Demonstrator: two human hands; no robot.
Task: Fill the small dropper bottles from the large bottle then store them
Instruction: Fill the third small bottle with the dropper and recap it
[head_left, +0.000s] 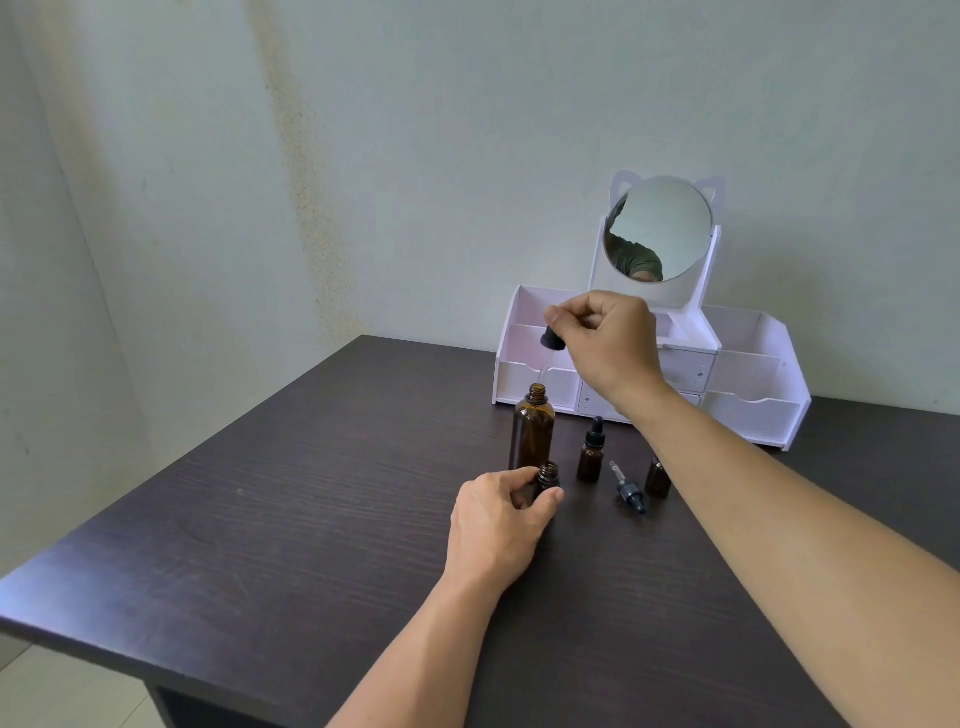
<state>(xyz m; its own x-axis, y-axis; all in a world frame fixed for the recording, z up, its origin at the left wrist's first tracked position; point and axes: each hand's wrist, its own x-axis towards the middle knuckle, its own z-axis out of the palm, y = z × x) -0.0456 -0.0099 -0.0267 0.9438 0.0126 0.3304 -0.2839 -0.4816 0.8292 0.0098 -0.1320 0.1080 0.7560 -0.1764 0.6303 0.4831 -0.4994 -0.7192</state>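
The large amber bottle (533, 428) stands uncapped on the dark table. My right hand (605, 335) pinches a black dropper cap (551, 340) above it, and the glass pipette points down toward the bottle's mouth. My left hand (498, 525) grips a small open amber bottle (548, 477) just in front of the large one. A capped small dropper bottle (591, 452) stands to the right. A loose dropper (628, 488) lies on the table beside another small bottle (657, 478), which my right forearm partly hides.
A white organiser (748, 364) with open compartments, small drawers and a round cat-eared mirror (660, 228) stands at the back of the table against the wall. The table's left edge (171, 462) runs diagonally, and its front edge is near me.
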